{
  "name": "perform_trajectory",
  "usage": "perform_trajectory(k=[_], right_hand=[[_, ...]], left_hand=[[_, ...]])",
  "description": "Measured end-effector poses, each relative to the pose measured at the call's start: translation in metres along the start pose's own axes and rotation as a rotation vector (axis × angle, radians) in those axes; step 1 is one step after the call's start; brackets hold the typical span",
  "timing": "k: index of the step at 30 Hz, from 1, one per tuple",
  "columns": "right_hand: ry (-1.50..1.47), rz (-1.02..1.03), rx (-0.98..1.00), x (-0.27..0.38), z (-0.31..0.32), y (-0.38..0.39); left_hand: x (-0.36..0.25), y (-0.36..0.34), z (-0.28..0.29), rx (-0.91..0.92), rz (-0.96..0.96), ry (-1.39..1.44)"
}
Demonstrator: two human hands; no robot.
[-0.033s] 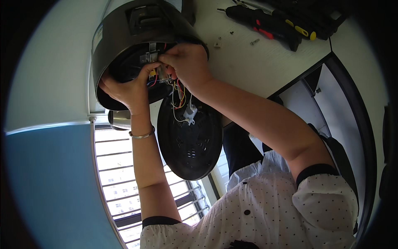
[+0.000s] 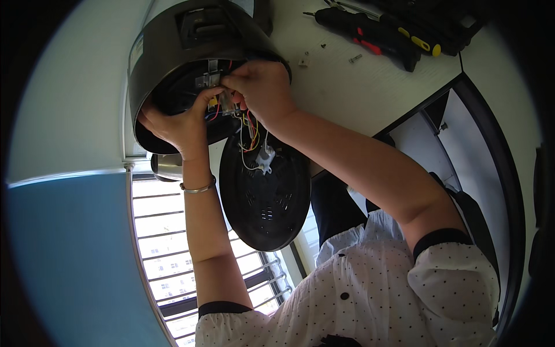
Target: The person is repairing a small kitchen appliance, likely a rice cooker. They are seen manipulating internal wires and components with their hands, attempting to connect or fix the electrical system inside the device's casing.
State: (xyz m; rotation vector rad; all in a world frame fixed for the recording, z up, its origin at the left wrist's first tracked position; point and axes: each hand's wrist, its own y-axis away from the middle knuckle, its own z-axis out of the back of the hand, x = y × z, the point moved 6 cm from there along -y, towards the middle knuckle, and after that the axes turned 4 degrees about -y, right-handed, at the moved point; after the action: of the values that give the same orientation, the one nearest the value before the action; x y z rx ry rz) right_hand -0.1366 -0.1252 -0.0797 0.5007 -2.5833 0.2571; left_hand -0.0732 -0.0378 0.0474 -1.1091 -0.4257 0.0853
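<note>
A dark rice-cooker-like appliance body [image 2: 167, 55] lies on its side at the upper left, its open underside facing me. My left hand [image 2: 182, 124] reaches into the opening, fingers against the inside near the lower-left rim, thumb raised to a small metal bracket [image 2: 208, 78]. Beside that thumb, my right hand [image 2: 260, 87] is closed in a pinch at the bracket; what lies between its fingertips is hidden. Red, yellow and white wires [image 2: 252, 136] run down from the opening to the oval black bottom cover [image 2: 266, 202], which hangs below. A whitish part [image 2: 265, 159] rests against the cover.
Black screwdriver-like tools with red [image 2: 370, 45] and yellow [image 2: 425, 43] accents lie at the upper right of the pale tabletop [image 2: 324, 87]. Loose screws [image 2: 355, 58] and a small metal piece [image 2: 304, 59] sit nearer the appliance. A barred window [image 2: 162, 225] is below left.
</note>
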Motion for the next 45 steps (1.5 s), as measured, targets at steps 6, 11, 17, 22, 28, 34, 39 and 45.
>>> perform_trajectory(k=[6, 11, 17, 22, 28, 34, 39, 45], right_hand=[[0.021, 0.006, -0.013, 0.001, 0.000, 0.000], [-0.025, -0.045, -0.001, 0.000, 0.001, 0.001], [-0.016, -0.015, 0.013, 0.000, 0.000, -0.002], [-0.002, -0.008, 0.029, -0.007, 0.000, -0.005], [-0.065, -0.025, 0.060, -0.017, -0.001, -0.005], [-0.080, -0.035, 0.080, -0.012, 0.003, 0.002], [0.117, -0.260, 0.026, 0.006, 0.026, 0.018], [0.659, -0.198, 0.284, 0.064, 0.058, 0.026]], left_hand=[[0.000, 0.000, 0.002, -0.009, -0.032, 0.003], [-0.002, -0.002, 0.001, 0.034, -0.032, 0.002], [0.000, -0.003, 0.001, 0.041, 0.025, 0.053], [-0.002, -0.003, 0.003, 0.100, 0.070, -0.034], [0.004, 0.002, 0.002, 0.108, 0.126, -0.020], [0.002, 0.001, 0.002, 0.103, 0.115, -0.006], [0.001, 0.002, 0.000, 0.087, 0.126, -0.012], [0.002, 0.002, 0.002, 0.092, 0.077, -0.048]])
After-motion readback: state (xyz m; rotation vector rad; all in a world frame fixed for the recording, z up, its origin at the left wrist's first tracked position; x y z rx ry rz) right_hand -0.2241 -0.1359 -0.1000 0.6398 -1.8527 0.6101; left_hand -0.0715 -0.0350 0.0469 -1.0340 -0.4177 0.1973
